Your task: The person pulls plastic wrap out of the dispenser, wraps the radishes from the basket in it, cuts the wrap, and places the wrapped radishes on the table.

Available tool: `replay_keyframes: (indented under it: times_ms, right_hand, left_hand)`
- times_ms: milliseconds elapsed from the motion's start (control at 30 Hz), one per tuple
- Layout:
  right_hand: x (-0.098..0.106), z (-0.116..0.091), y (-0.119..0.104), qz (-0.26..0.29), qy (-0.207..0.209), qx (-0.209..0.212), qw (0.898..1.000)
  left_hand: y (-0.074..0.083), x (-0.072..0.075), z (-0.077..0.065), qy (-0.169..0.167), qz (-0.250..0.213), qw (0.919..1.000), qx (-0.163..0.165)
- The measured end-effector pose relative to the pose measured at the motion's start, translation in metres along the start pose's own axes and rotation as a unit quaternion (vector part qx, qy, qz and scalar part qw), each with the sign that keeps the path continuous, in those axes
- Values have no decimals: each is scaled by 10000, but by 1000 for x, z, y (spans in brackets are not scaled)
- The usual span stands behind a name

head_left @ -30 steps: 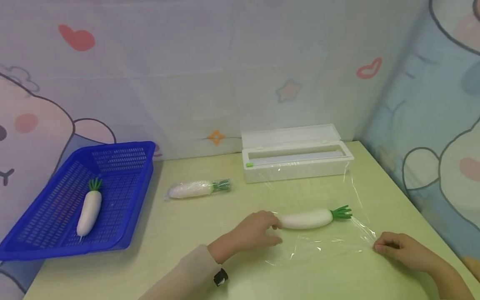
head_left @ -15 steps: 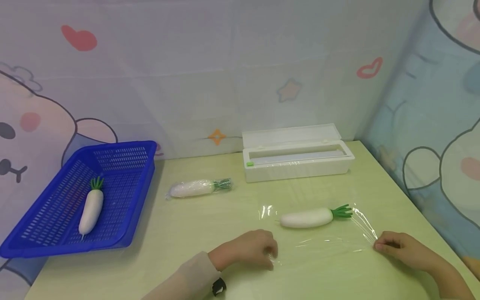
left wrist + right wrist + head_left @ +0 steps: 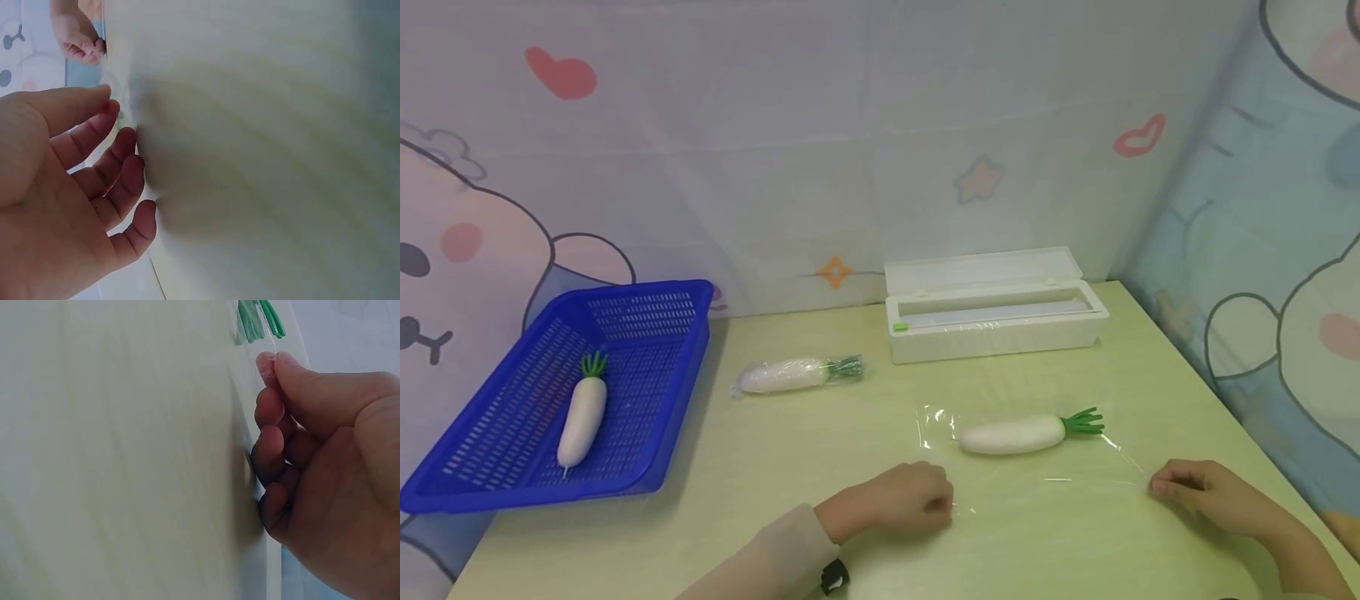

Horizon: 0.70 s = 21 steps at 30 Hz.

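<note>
A white radish [image 3: 1011, 436] with green stalks lies on or under a sheet of clear plastic wrap [image 3: 937, 415]; which, I cannot tell. The sheet stretches from the open white wrap dispenser [image 3: 996, 337] behind it. My left hand [image 3: 912, 497] pinches the near left corner of the wrap, thumb against forefinger in the left wrist view. At the near right corner, my right hand [image 3: 1213, 493] pinches the wrap between thumb and forefinger. The right wrist view shows green stalks [image 3: 253, 322] just beyond those fingertips.
A radish in wrap [image 3: 797, 375] lies left of the dispenser. The blue basket [image 3: 681, 400] at the left holds another radish [image 3: 582, 421]. Behind the table [image 3: 760, 467] hangs a printed cloth backdrop [image 3: 760, 167].
My left hand has moved from the radish's tip toward the near edge and taken hold of the wrap's corner. My right hand keeps its pinch, nearly still. The wrap lies flatter.
</note>
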State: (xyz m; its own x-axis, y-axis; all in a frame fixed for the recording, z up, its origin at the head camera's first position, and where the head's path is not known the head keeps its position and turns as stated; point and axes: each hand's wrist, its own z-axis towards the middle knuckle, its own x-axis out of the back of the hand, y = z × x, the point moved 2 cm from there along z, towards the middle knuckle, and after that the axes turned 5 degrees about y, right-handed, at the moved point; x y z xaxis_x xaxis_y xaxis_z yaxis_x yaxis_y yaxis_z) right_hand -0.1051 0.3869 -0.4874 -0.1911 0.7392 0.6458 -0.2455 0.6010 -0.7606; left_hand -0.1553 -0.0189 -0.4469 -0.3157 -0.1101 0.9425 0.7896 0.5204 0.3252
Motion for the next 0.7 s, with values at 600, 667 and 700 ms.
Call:
replay_keyframes:
  times_ms: [600, 667, 700]
  right_hand:
    - [19, 12, -11, -73, 143, -16, 9999]
    - [22, 14, -14, -49, 197, -15, 9998]
    - [24, 15, -15, -33, 239, -30, 9997]
  left_hand:
    - [-5, 0, 1, 51, -390, 9992, -57]
    - [-8, 5, 0, 98, -852, 9963, 111]
    - [-10, 8, 0, 130, -1092, 9937, 215]
